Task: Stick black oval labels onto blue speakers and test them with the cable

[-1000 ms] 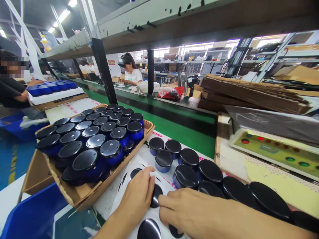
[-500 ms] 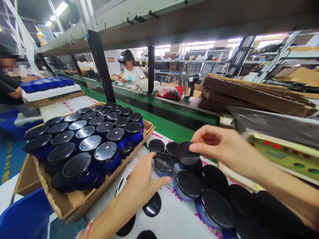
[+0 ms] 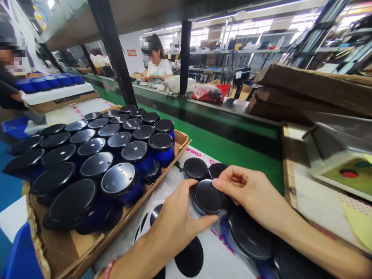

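Lower centre of the frame, a black-lidded blue jar [image 3: 208, 196] is held between two hands, the left hand [image 3: 174, 228] cupping its near side with the thumb along its lower edge, the right hand [image 3: 250, 192] pinching the lid's far rim. Another lidded jar [image 3: 195, 168] stands just beyond on a printed sheet [image 3: 216, 257]; a cardboard tray [image 3: 181, 145] of jars lies close left.

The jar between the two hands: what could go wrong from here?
The black-lidded jar is held only at its edge by the left hand and right hand, so it may slip. It could then strike the neighbouring jars standing close beside it, perhaps scratching them.
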`<state>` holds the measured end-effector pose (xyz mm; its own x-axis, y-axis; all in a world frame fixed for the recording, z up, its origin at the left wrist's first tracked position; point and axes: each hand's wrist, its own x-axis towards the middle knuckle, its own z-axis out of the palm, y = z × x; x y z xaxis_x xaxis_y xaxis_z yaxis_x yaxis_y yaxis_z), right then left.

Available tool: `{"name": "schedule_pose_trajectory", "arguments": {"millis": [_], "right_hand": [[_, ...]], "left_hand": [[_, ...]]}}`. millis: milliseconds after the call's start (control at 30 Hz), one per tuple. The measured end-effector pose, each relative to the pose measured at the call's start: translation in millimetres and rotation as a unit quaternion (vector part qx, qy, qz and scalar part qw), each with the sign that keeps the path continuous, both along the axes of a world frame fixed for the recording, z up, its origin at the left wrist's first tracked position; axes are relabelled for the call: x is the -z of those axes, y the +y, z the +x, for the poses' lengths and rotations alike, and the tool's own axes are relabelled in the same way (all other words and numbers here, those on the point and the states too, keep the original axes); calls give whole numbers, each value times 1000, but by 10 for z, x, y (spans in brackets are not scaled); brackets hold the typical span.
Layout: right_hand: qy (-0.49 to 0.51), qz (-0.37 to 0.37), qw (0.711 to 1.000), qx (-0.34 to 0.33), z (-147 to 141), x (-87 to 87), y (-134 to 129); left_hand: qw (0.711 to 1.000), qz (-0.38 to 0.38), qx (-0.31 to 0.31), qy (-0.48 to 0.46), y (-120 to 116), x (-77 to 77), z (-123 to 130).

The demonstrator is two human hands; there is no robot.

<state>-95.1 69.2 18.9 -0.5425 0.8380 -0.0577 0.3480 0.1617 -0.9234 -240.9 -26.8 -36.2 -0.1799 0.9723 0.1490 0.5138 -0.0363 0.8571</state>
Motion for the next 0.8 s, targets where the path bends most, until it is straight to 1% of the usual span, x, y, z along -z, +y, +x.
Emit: {"name": "schedule_pose_trajectory", "arguments": {"millis": [133,333,433,567,700,800], "right_hand": [[-23,23,999,3,-6,13,2],[-66,92,994,10,13,87,-2],[-86,129,988,3,31,105,-35],[-109,199,974,-18,44,110,-86],[-125,274,953,-27,57,134,-111],[-133,317,939,-31,67,155,-114]], "left_hand": [[1000,-7,-1,4,-1,1,1],[1000,-13,-2,-3,-12,-10,3],[1000,-6,-1,1,-15,-3,3],[1000,1,-1,9,-14,20,1],[1000,7,2,23,-16,34,-4],[1000,8,5,30,-22,28,-5]]}}
